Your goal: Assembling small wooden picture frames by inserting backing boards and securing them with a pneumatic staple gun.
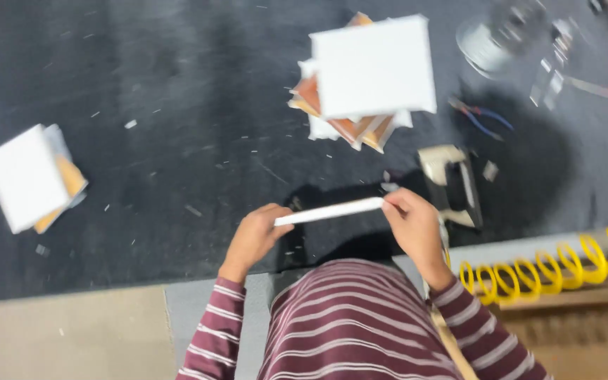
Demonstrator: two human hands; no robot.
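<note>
Both your hands grip a thin white canvas edge-on, above the dark tabletop [142, 91].
L hand [256, 236] pinches its left end, R hand [413, 222] the right; canvas [329, 211] sits level btwn them. Canvas stack [367, 74] beyond, staple gun [453, 184] just right.

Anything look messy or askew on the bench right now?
Yes. The middle stack of canvases is fanned out unevenly, with corners jutting beneath the top white one. Small white scraps litter the dark bench. The hands' white strip looks fine.
</note>
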